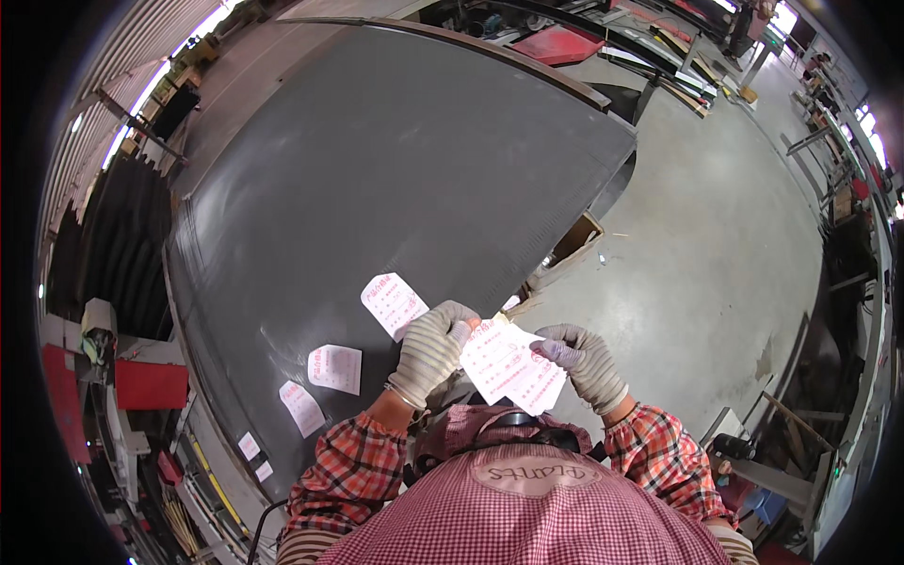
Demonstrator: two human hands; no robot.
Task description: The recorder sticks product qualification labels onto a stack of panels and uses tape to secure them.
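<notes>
Left hand [431,353] and right hand [584,365] in striped gloves [422,369], each grip pinching white paper [513,367], similar slips [334,369] lying on the grey surface [377,169] to the left

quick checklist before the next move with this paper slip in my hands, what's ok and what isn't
1. Paper slip gripped on both sides: ok, left hand and right hand each pinch it.
2. Gloves worn: ok, on both hands.
3. Held slip is a single sheet: cannot tell.
4. Left hand clear of the nearest loose slip: cannot tell, the hand overlaps its lower corner in this view.
5. All slips lying on the dark grey surface: not ok, one is in the hands.
</notes>
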